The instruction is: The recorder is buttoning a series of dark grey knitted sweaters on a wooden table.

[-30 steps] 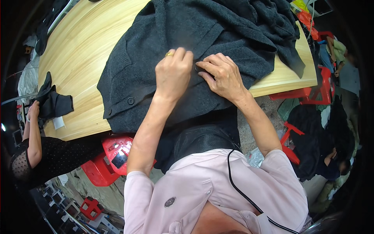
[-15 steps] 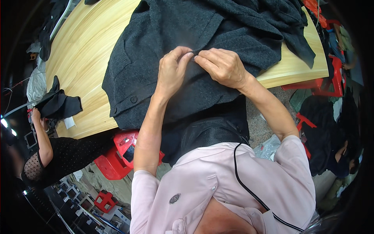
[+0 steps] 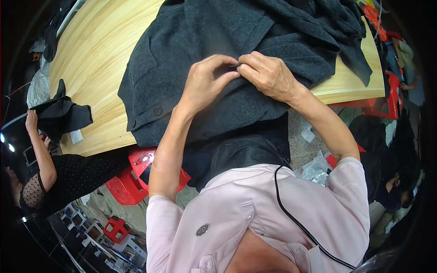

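A dark grey knitted cardigan (image 3: 182, 68) is spread across the near side of the table, with buttons at its lower left and its folds bunched toward the far right. Over its middle, my left hand (image 3: 208, 82) is closed in a pinch, thumb and forefinger reaching toward the right fingertips. My right hand (image 3: 271, 76) meets it there, fingers bent and pressed together. A small dark edge of the cardigan shows between the fingertips; any smaller thing in the pinch is hidden. A dark button (image 3: 158, 110) lies left of my left wrist.
The pale wooden table (image 3: 91, 50) curves away to the left. At its left end a person (image 3: 43, 168) handles dark cloth (image 3: 68, 117). Red stools (image 3: 125, 186) stand below the table edge. Clear plastic (image 3: 314, 169) lies on the floor to the right.
Both hands have shifted slightly right, and the left thumb and forefinger are stretched out further toward the right fingertips. The person at left has moved a hand along the dark cloth.
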`<state>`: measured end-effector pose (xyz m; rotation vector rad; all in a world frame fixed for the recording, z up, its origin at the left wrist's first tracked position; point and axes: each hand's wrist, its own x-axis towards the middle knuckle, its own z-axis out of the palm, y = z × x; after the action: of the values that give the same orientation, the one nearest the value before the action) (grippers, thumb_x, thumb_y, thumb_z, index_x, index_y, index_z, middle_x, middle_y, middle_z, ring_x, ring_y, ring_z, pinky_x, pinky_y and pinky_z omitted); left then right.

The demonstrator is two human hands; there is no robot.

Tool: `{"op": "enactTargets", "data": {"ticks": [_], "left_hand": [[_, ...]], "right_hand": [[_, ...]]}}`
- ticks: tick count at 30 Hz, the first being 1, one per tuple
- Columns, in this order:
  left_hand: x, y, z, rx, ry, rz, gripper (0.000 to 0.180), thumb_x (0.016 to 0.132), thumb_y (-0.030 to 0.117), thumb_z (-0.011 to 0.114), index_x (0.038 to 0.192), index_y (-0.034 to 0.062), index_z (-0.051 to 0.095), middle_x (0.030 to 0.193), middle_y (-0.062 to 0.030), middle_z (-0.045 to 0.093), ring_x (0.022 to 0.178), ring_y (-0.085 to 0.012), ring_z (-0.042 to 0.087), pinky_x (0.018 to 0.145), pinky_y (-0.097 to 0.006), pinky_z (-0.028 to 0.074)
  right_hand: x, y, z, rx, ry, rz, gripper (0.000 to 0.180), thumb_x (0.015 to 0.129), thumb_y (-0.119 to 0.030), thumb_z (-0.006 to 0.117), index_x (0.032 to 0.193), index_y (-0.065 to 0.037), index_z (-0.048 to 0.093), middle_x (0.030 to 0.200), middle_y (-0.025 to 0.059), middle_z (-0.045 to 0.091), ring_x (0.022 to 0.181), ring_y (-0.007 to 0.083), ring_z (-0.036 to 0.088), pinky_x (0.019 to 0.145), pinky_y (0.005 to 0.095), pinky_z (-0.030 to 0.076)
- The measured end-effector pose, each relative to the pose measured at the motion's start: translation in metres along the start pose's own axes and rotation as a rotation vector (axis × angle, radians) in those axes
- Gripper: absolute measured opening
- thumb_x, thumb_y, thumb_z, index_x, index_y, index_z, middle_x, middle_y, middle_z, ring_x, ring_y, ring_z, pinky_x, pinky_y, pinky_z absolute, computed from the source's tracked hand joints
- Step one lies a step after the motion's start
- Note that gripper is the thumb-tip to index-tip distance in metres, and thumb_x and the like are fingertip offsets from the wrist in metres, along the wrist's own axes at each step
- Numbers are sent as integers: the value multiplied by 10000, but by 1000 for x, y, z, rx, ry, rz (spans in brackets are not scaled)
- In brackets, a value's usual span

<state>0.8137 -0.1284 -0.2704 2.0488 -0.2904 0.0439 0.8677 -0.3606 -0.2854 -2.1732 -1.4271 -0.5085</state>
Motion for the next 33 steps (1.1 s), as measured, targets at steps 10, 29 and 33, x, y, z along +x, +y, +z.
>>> {"op": "enactTargets", "data": {"ticks": [10,29,33], "left_hand": [[-3,5,20,264,115,88,323,820,14,904,1120,11,782,979,-126,784,901,-286,781,837,-387,625],[-12,-5,41,455,430,257,174,834,-80,815,968,26,781,864,-92,749,815,-286,733,771,-400,593],[-12,-4,44,519,434,239,211,836,-87,802,1005,35,770,915,-88,754,854,-281,737,780,-393,593]], "right_hand": [[19,20,-17,182,-219,44,205,960,-122,793,1122,-62,682,1010,90,718,924,297,761,805,405,649],[7,7,11,-118,-32,54,78,919,-37,762,907,-14,689,821,82,613,769,230,693,728,366,581],[13,1,19,-57,69,160,165,852,-7,761,799,-45,610,769,81,602,693,250,685,647,372,579]]}}
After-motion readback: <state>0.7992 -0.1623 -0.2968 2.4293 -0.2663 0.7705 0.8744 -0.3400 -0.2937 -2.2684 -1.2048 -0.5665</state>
